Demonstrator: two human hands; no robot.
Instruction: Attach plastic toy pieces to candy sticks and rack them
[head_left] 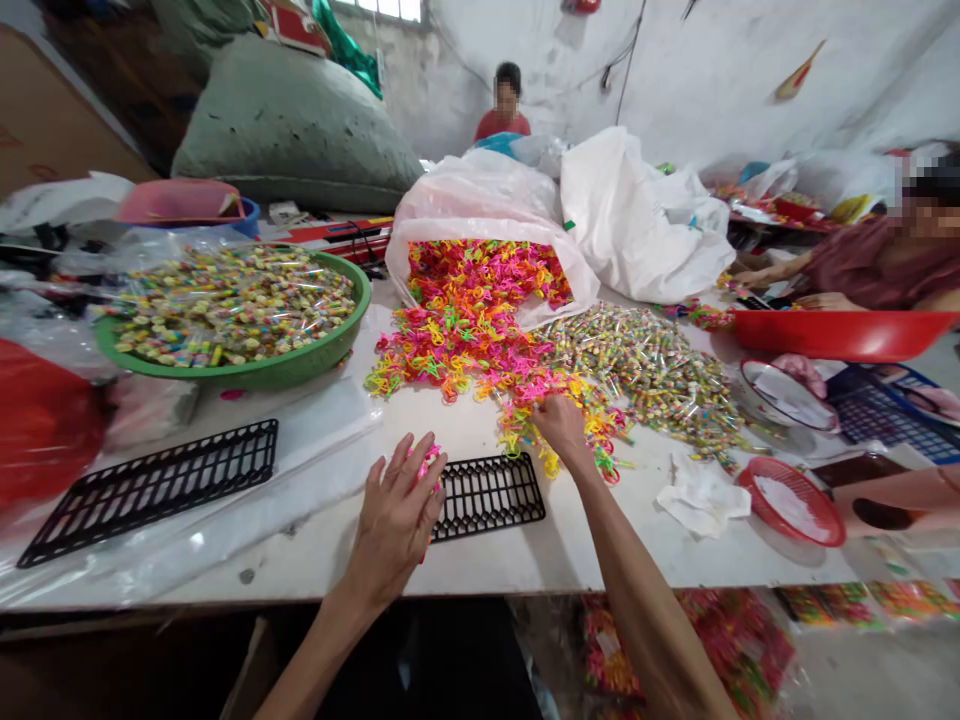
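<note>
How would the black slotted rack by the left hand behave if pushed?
The black slotted rack is probably stiff, since its bars and edges run straight. Being mostly open slots, it looks light for its size. Low and broad on the white table, it would likely slide rather than tip.

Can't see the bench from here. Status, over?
Left hand outstretched over left end of black rack, pink pieces beneath. Right hand curled at bright plastic pile, contents hidden. Pile close beyond rack.
</note>
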